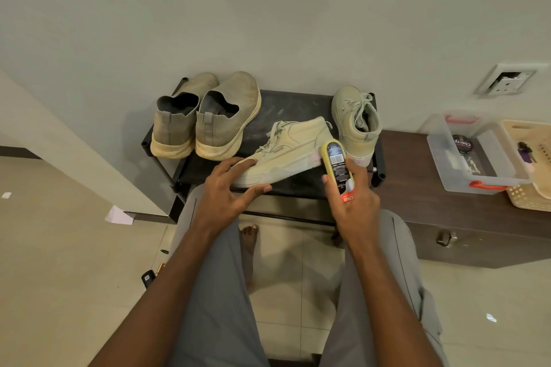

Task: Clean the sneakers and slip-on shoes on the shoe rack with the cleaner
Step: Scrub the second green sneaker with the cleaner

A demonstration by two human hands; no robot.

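A pale green sneaker (293,149) lies on its side on the black shoe rack (298,104). My left hand (229,188) holds its toe end, fingers over the toe and thumb under the sole. My right hand (353,197) grips a yellow cleaner bottle (335,164), whose top end is at the sneaker's heel. The second sneaker (356,119) stands at the rack's right end. Two grey slip-on shoes (205,119) stand at the left with their heels towards me.
A dark wooden bench (417,205) adjoins the rack on the right and bears a clear plastic box (465,158) holding a polish tin (462,144), plus a cream basket (530,158). A wall socket (507,79) is above. My knees and a bare foot (249,247) are below.
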